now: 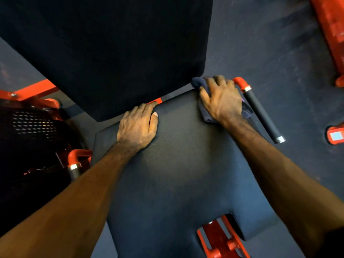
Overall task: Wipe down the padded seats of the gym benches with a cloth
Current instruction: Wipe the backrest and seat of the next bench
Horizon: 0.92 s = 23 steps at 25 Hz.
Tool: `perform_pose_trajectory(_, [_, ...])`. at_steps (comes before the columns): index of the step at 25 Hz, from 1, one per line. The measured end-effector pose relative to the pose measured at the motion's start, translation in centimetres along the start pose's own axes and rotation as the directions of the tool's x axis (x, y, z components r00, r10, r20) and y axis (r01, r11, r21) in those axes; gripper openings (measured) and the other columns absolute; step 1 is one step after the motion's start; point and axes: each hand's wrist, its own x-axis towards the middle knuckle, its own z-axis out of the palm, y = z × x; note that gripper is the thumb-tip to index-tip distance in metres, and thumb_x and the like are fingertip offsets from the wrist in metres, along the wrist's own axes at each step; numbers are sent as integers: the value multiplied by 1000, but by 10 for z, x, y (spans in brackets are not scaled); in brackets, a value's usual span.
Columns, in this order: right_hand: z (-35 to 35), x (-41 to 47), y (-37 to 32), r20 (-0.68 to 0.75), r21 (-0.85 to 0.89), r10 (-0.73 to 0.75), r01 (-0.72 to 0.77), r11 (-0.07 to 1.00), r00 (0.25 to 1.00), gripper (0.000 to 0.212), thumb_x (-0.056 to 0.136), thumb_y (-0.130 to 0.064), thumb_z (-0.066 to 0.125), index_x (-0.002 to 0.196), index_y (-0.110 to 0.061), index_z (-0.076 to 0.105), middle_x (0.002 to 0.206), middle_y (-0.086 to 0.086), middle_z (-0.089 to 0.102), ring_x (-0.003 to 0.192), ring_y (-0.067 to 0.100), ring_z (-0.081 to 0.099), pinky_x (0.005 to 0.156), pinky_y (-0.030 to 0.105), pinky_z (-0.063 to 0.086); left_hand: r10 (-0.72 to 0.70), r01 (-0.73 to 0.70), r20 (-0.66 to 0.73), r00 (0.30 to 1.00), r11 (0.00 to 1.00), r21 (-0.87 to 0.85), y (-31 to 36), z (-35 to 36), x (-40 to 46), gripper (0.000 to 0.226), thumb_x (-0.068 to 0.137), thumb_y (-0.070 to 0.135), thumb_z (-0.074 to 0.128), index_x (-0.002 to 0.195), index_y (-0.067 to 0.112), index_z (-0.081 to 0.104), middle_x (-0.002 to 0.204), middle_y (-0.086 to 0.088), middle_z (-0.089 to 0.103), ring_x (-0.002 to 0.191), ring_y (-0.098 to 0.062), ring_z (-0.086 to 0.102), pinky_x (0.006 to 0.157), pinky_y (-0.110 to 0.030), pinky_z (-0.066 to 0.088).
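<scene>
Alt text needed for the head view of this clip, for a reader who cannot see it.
A right hand presses a dark cloth onto the far right corner of a dark padded seat, beside a black-grip handle. The left hand rests flat near the backrest.

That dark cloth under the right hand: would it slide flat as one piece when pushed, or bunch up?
The dark blue cloth is probably floppy: it already lies bunched in folds beyond the right hand. It likely drags rather than glides, since the black padded seat looks grainy. Flat pressure should carry it along.
</scene>
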Motion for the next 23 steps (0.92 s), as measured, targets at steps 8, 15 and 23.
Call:
perform_pose_trajectory(8, [-32, -92, 70, 259, 204, 484, -537, 818, 836, 60, 107, -61, 41, 142, -15, 56, 140, 31, 60, 126, 53, 57, 104, 57, 48, -11, 11, 10, 1000, 1000, -12, 2, -2, -1, 54, 108, 43, 29, 151, 18, 53, 136, -7, 67, 115, -32, 64, 96, -49, 49])
perform_pose_trajectory(15, [-23, -25, 30, 140, 187, 443, -463, 866, 885, 55, 107, -65, 35, 135, -25, 61, 130, 26, 67, 120, 51, 62, 99, 52, 49, -9, 9, 12, 1000, 1000, 26, 2, 1, 1, 52, 108, 41, 31, 150, 18, 52, 135, -9, 66, 113, -32, 64, 94, -49, 50])
perform_pose_trajectory(23, [-3, 21, -6, -37, 58, 68, -66, 996, 997, 52, 107, -57, 33, 106, -19, 68, 112, 14, 71, 102, 43, 67, 80, 48, 53, -8, 7, 13, 1000, 998, 61, 5, -3, -1, 56, 107, 41, 27, 150, 16, 53, 134, -8, 66, 111, -32, 64, 92, -50, 51])
